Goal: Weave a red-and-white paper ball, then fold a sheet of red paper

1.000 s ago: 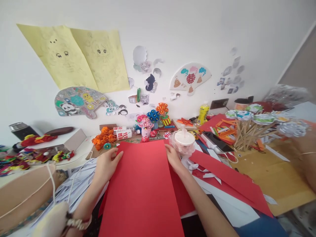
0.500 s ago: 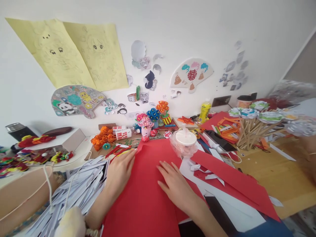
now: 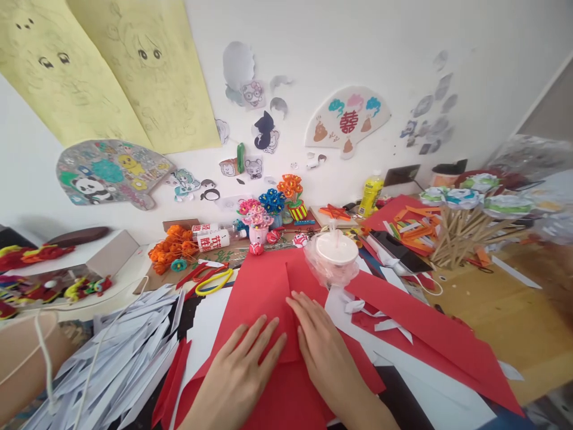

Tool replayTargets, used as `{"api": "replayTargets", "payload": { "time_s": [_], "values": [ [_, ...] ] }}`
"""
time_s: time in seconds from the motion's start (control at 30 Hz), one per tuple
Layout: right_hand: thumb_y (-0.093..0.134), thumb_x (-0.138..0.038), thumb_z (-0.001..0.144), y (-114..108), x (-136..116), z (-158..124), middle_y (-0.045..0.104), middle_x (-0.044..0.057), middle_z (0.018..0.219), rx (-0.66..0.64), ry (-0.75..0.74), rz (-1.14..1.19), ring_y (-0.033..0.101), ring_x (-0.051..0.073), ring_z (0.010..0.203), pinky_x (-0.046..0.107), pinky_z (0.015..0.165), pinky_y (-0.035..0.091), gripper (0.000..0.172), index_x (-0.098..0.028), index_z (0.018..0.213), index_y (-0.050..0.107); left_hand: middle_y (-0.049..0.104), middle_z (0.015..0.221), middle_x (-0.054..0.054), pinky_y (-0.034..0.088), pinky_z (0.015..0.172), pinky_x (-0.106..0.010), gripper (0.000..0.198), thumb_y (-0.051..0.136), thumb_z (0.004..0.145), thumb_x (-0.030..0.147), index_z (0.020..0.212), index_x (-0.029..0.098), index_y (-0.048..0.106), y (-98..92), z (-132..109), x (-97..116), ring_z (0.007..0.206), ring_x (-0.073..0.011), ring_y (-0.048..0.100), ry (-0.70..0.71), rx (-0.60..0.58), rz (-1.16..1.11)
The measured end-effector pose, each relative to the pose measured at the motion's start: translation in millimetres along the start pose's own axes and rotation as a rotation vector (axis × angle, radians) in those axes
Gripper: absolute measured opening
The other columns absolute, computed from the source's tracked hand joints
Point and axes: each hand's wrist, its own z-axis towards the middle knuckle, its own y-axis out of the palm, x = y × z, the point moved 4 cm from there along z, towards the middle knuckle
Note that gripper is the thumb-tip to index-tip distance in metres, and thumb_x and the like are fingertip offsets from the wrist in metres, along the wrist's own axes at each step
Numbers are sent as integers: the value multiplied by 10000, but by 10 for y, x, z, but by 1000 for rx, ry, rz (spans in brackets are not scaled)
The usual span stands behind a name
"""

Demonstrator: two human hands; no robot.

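Red paper (image 3: 262, 286) lies folded beneath the left hand (image 3: 239, 376), fingers apart, and right hand (image 3: 324, 352), fingers nearly together; one o'clock, a lidded cup (image 3: 335, 249).

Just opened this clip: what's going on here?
A person is working a red paper sheet with bare hands. Part of the sheet appears folded over; the left hand lies on it with fingers spread, and the right hand rests along the flap's right edge. Neither hand grips a tool. A plastic-wrapped cup with a white lid stands beyond the right hand, and a heap of long white paper strips lies to the left.
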Motion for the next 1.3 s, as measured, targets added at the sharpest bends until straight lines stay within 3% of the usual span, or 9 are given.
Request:
{"api": "replayTargets", "payload": {
  "time_s": [0.2,0.27,0.33,0.4,0.5,0.67,0.8,0.93,1.3],
  "values": [
    [355,-75,841,-3,-30,34,436,51,1458,-193,-49,-62,393,238,1356,469,1125,349,563,-163,1387,465,700,1169,-55,528,813,-373,409,524,894,426,1234,209,589,-169,165,127,979,-256,681,-64,-24,-242],
    [348,-96,861,15,-18,26,422,54,1465,-212,-33,-71,383,241,1362,466,1121,355,540,-149,1386,468,694,1180,-51,531,814,-367,387,513,896,428,1221,234,597,-314,263,41,980,-242,681,-76,3,-368],
    [332,-126,897,28,-12,18,420,49,1467,-211,-25,-77,378,239,1364,460,1125,348,512,-158,1391,463,657,1244,-50,512,878,-373,356,471,926,346,1253,253,574,-363,372,-146,1059,-231,649,-176,-67,-407],
    [325,-135,912,39,-1,16,414,44,1472,-205,-20,-83,374,235,1367,454,1132,336,505,-172,1398,455,600,1321,-67,473,955,-406,369,465,928,328,1272,241,564,-313,475,-332,1158,-249,594,-213,-118,-400],
    [336,-95,882,51,22,18,402,44,1479,-199,-23,-91,366,229,1372,449,1124,353,541,-172,1409,436,433,1467,-74,395,1046,-442,470,519,906,349,1360,235,475,-45,546,-485,1330,-270,425,-180,-229,-393],
    [288,45,789,-99,-24,-107,508,73,1408,23,-63,-140,434,219,1328,440,1044,463,619,-140,1333,521,322,1526,-55,335,1100,-432,537,480,932,363,1437,234,350,343,410,-462,1403,-239,298,-228,-326,-427],
    [378,-19,826,-286,-173,-411,699,94,1134,236,-212,-163,639,243,1074,398,869,580,419,-139,1094,678,327,1525,-38,313,1113,-434,518,454,946,369,1439,259,342,377,329,-430,1408,-229,288,-230,-302,-416],
    [436,-40,821,-328,-265,-631,743,62,1006,287,-347,-157,690,218,945,323,811,595,340,-149,987,713,301,1535,-35,307,1114,-471,524,477,935,389,1430,263,361,373,338,-454,1413,-249,272,-191,-325,-422],
    [424,-67,851,-336,-291,-651,743,94,915,345,-287,-172,710,227,856,303,723,609,334,-163,913,737,271,1548,-28,271,1123,-511,530,442,941,452,1438,297,342,412,322,-456,1422,-257,246,-171,-327,-430]
  ]
}}
